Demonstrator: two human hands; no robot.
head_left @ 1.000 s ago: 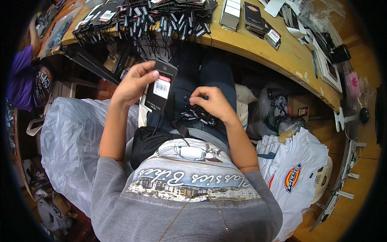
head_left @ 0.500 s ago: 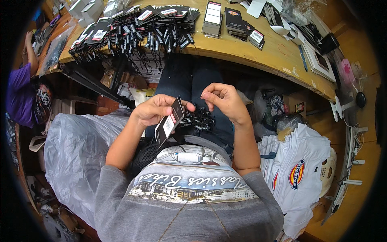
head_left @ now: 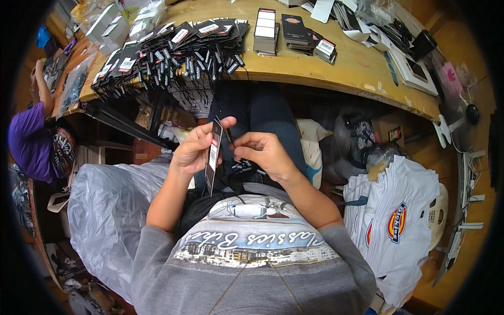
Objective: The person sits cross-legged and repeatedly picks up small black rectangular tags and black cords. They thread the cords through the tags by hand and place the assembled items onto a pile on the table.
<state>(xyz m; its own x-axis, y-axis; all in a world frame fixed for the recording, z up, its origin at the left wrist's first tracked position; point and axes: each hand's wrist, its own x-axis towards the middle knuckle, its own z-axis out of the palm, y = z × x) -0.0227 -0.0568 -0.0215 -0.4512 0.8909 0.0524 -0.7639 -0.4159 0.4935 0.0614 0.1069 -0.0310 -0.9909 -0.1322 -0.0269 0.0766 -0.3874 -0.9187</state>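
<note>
My left hand (head_left: pixel 195 149) grips a black hang tag (head_left: pixel 213 149) with a red-and-white label, held nearly edge-on above my lap. Close beside it, the fingertips of my right hand (head_left: pixel 265 153) pinch a thin black tag string (head_left: pixel 229 137), which runs up toward the tag's upper end. Whether it passes through the tag's hole is too small to tell. Below my hands, a heap of black tag strings (head_left: pixel 242 167) with small printed pieces lies on my lap, partly hidden by my right hand.
On the wooden table (head_left: pixel 336 79) lie a large pile of strung black tags (head_left: pixel 194 47), a stack of labelled tags (head_left: pixel 265 32) and smaller tag stacks (head_left: pixel 296 34). A grey plastic bag (head_left: pixel 110 210) is at my left, folded white shirts (head_left: pixel 388 220) at my right. Another person (head_left: pixel 34 139) sits far left.
My right hand has moved left and down, close to the tag, with the string now visible at its fingers. My left hand has turned the tag more upright and edge-on.
</note>
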